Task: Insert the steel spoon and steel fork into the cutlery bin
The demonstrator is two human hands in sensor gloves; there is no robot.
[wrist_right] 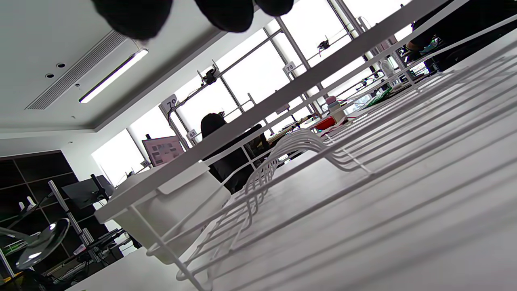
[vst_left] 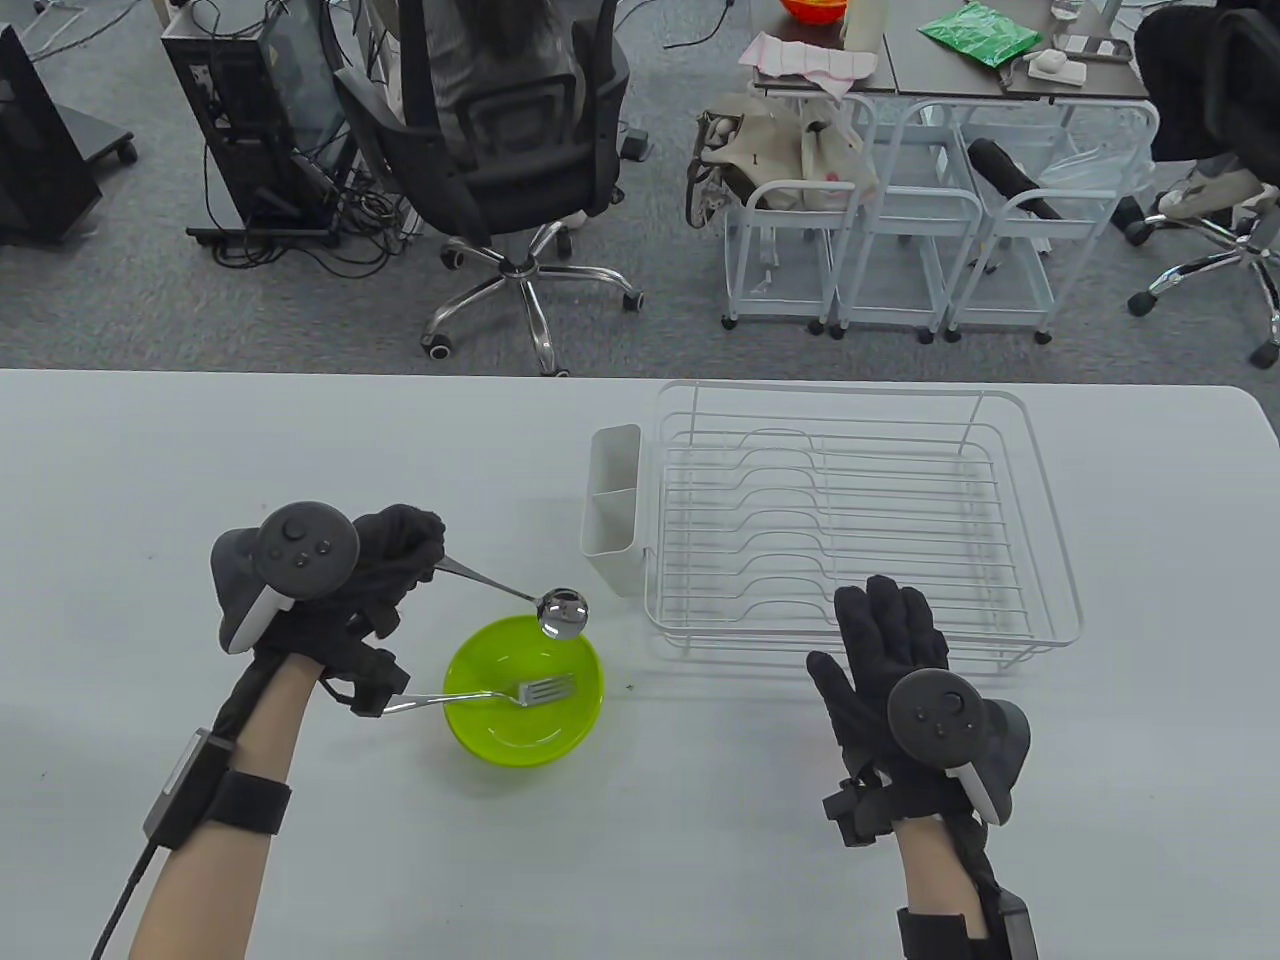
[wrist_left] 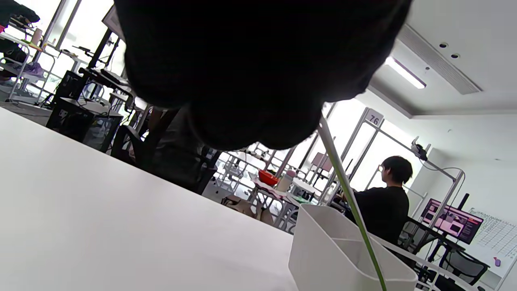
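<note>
Table view: left hand (vst_left: 385, 570) holds spoon (vst_left: 520, 596), bowl end pointing right toward bin (vst_left: 612, 520)

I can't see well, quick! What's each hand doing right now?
Left hand: closed, holding the spoon by its handle, above the bowl.
Right hand: open, flat, holding nothing, by the rack.
</note>
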